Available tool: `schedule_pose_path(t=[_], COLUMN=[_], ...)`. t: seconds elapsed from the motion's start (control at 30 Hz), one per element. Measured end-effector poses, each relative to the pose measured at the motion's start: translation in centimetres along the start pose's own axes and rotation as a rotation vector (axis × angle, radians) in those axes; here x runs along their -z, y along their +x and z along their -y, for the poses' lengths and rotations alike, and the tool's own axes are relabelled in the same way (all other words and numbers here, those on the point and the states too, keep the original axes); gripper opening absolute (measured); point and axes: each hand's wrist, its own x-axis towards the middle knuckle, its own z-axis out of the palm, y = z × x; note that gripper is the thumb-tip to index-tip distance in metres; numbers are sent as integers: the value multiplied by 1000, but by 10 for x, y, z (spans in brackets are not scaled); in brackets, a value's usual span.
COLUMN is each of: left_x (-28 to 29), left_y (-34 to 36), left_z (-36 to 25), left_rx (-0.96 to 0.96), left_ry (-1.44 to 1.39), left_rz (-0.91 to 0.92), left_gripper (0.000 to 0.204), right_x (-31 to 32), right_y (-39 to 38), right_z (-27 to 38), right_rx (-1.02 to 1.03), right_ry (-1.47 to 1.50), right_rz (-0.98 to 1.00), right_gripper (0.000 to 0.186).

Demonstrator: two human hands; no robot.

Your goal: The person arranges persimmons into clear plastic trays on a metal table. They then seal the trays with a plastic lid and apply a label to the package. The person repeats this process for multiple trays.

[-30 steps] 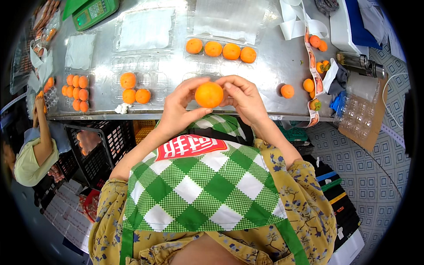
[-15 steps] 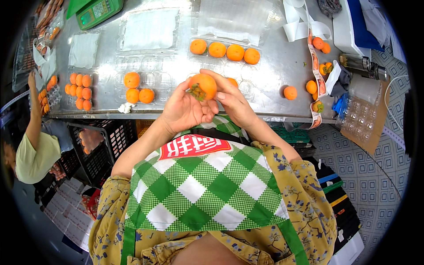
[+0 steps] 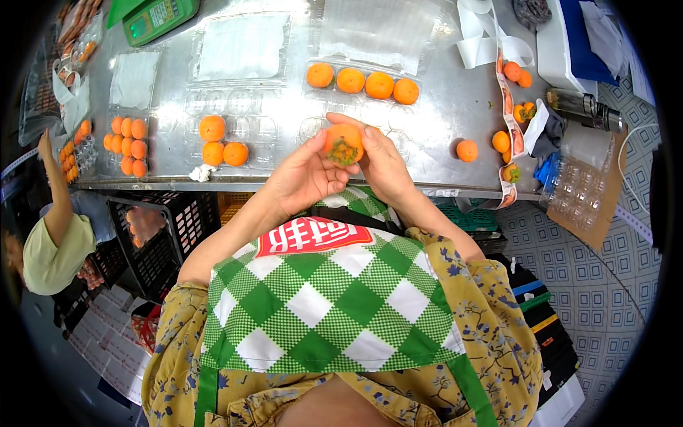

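Note:
An orange persimmon (image 3: 342,143) is held between my left hand (image 3: 302,181) and my right hand (image 3: 383,165), its green-brown leafy calyx turned up toward me. The fingers of both hands are wrapped round it, just above the table's near edge. Behind my hands lies a clear plastic tray (image 3: 249,128), with three persimmons in its left part. A row of four persimmons (image 3: 378,86) fills the near part of another tray farther back. One loose persimmon (image 3: 467,151) rests to the right of my right hand.
The steel table (image 3: 441,114) also carries a green scale (image 3: 149,23), a filled tray (image 3: 126,146), white ribbons (image 3: 473,39) and loose fruit. Black crates (image 3: 162,235) stand below. A co-worker (image 3: 57,245) reaches to the table at left. Cardboard (image 3: 601,213) lies at right.
The persimmon has turned from smooth side up to calyx toward me. In the last half second it shifted slightly right with my hands. The co-worker's arm has moved.

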Motion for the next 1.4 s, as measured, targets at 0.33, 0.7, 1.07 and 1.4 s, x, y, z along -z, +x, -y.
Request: schedule_pose_path(t=[0.33,0.7,1.07,1.4], left_x=[9,10,25,15], left_y=[-1,-7,-7,-4], left_z=[-8,-5,-12,-9], left_rx=[20,-551,-772,-878], left_ry=[86,792,1162,1544], left_rz=[77,-248,-192,-310], left_gripper=[52,60,70,63], right_x=[6,-6,21,17], right_y=[-1,20,14,16], right_z=[6,-9,-20,-28], right_rx=[16,478,-30,65], right_ry=[-28,-991,-291,-249], right_rz=[119,-71,29,44], right_gripper=[54,55,51,55])
